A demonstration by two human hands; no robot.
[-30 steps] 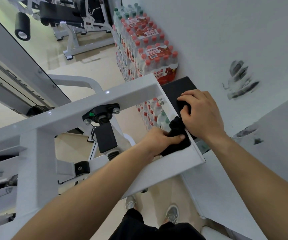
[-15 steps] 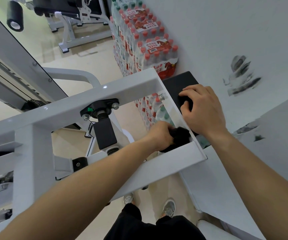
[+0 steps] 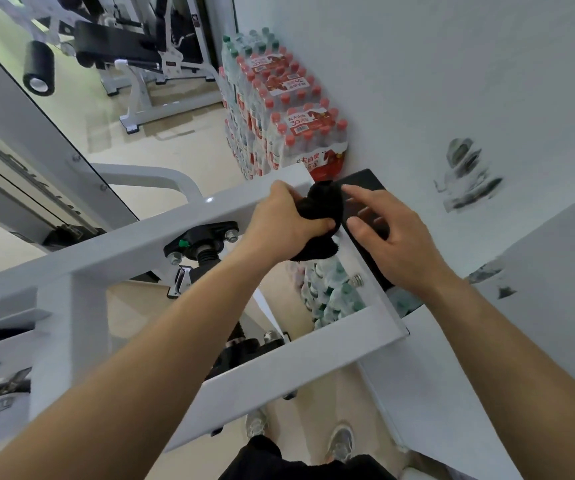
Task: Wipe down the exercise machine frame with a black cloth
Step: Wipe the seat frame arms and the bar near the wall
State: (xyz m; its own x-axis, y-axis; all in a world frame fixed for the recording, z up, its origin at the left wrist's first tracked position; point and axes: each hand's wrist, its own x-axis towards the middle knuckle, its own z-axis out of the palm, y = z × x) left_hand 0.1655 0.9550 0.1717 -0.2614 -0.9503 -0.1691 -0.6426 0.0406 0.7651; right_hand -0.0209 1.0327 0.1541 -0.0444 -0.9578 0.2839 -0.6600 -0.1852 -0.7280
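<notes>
- My left hand [image 3: 284,220] gripped the bunched black cloth [image 3: 324,216], pressing it onto the far corner of the white frame [image 3: 133,251] to scrub that joint.
- My right hand [image 3: 393,244] hovered over the black pad [image 3: 365,188], fingers spread and holding nothing, probably to steady me.

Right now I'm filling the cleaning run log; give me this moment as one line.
left hand: grips black cloth | cloth: on white frame far corner | right hand: open beside cloth | step: wiping
</notes>
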